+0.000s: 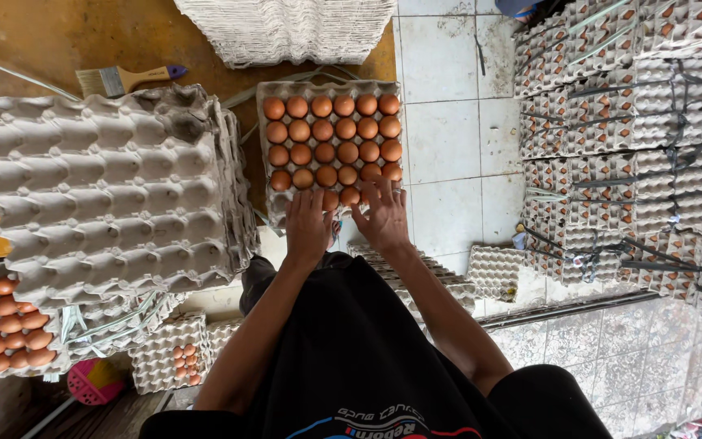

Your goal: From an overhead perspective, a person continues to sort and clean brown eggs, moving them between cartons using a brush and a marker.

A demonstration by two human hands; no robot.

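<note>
Left hand: we rest flat, fingers spread, on the egg tray near edge.
Right hand: fingers spread over brown eggs, nothing gripped.
Empty trays: stacked left of our fingers.

Grey egg tray nearly full of brown eggs.

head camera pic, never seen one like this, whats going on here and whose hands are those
The single picture comes from a camera worn on a person's head, looking straight down, so both hands are their own. The left hand and right hand rest on the near edge of a grey pulp tray filled with brown eggs; neither visibly grips an egg. To the left stands a tall stack of empty grey pulp trays, with a wooden-handled paintbrush behind it. Strapped stacks of filled egg trays stand on the right.
</note>
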